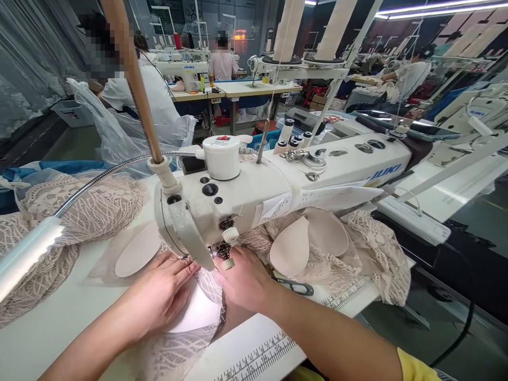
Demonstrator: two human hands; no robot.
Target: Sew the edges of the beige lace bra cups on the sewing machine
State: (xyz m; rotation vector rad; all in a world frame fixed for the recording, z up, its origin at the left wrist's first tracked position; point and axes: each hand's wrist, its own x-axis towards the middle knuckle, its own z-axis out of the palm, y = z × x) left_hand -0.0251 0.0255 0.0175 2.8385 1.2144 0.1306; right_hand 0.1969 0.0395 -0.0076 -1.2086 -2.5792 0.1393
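Observation:
Under the head of a white sewing machine lies beige lace fabric with a pale smooth piece beneath the lace. My left hand rests on it left of the needle area, fingers stretched out and lying flat. Close by on the other side, my right hand touches the work; its fingertips are hidden behind the tension knobs. The needle itself cannot be seen. A pale oval cup pad lies beyond my left hand. Two more pads, one a teardrop cup pad, sit on lace to the right.
Thread snips lie beside my right wrist. A printed ruler runs along the table's front edge. Heaped lace and a lit lamp occupy the left. Thread cones stand behind; co-workers sit at machines farther back.

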